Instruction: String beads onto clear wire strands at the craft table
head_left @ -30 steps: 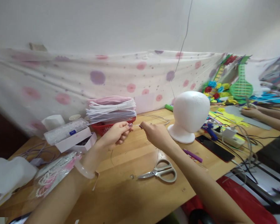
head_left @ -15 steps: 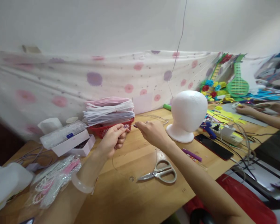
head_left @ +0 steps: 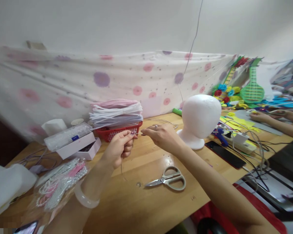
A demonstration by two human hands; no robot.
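Note:
My left hand [head_left: 120,147] is closed in a pinch at the middle of the scene, just in front of the red basket. From it a thin, clear-looking strand [head_left: 122,171] droops to the table. A tiny pale piece shows at its fingertips, too small to name. My right hand [head_left: 162,136], with a ring on one finger, pinches close by at about the same height. The strand seems to run across the small gap between both hands. Scissors [head_left: 166,180] with pale handles lie on the table below, touched by neither hand.
A white foam head [head_left: 200,120] stands right of my hands. Behind them, a red basket [head_left: 107,134] carries bundles of pipe cleaners [head_left: 116,113]. Bagged beads [head_left: 60,185] and boxes [head_left: 75,146] lie left; a phone [head_left: 225,154], power strip [head_left: 243,143] and co-worker's hands [head_left: 260,117] are right.
My right hand has shifted slightly right and its forearm now covers the purple pen. The gap between my fingertips looks a bit changed; both hands keep their pinch. The view has moved a little.

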